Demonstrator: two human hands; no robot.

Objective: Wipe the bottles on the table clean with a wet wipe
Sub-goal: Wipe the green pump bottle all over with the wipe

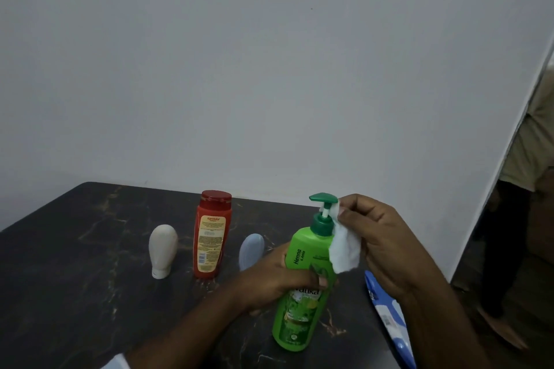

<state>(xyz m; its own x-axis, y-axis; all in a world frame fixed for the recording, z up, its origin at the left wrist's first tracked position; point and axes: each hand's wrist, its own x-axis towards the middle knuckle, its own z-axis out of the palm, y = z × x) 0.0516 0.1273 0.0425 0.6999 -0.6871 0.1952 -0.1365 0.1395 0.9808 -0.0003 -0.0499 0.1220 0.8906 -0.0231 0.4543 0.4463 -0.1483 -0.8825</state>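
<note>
Head view, looking down over a dark, veined table [75,278] set against a plain pale wall [269,69]. At centre right a green pump bottle [301,257] is held slightly tilted, its top leaning to the right. Its base is low over the near part of the table, and whether it rests on the surface cannot be told. The left grip [278,275] is wrapped round the bottle's middle, fingers curled behind and thumb laid across the front label. The right grip [380,237] pinches a white wet wipe [344,252] between thumb and fingertips. It holds the wipe's upper edge against the white pump stem, just under the green pump head [323,198]; the rest of the wipe hangs crumpled beside the bottle's shoulder. Farther back on the table stand three more containers in a row. At left is a white tube [162,249], upside down on its cap. In the middle is a red bottle [211,237], upright, its printed back label facing the camera. At right is a pale blue tube [251,249], partly hidden by the left grip. A blue-and-white pack [386,317] lies at the table's right edge, under the right forearm. Another person [533,159] stands at far right, past the wall's corner, one bare foot [503,332] on the floor.
</note>
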